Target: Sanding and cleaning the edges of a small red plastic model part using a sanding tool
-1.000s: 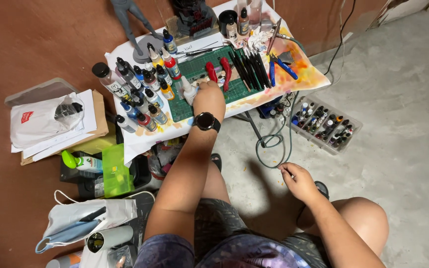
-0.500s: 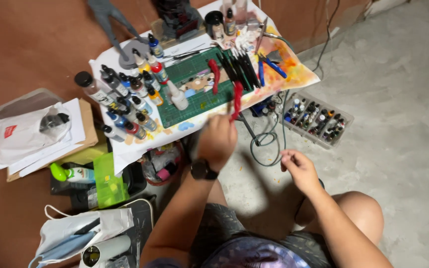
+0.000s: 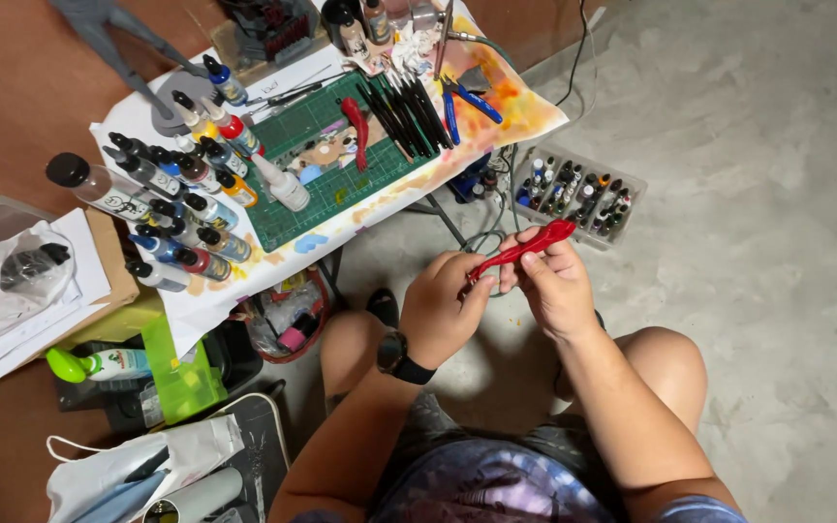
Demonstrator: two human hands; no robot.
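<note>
A red-handled hand tool (image 3: 523, 248) sits between both of my hands above my lap. My left hand (image 3: 443, 308), with a black watch on its wrist, grips its lower end. My right hand (image 3: 554, 283) pinches its upper handle part with the fingertips. A second red-handled tool (image 3: 356, 127) lies on the green cutting mat (image 3: 336, 184) on the low table ahead. Black-handled tools (image 3: 401, 108) and blue-handled pliers (image 3: 465, 102) lie beside it.
Several paint dropper bottles (image 3: 178, 197) crowd the table's left side. A clear tray of small bottles (image 3: 573, 192) stands on the concrete floor at right. Papers in a cardboard box (image 3: 26, 291), a green bottle (image 3: 99, 365) and a bag (image 3: 138, 475) lie at left.
My left hand lifted a red-handled tool off the cutting mat and drew it back toward my lap. My right hand rose to meet it and now grips it too.
</note>
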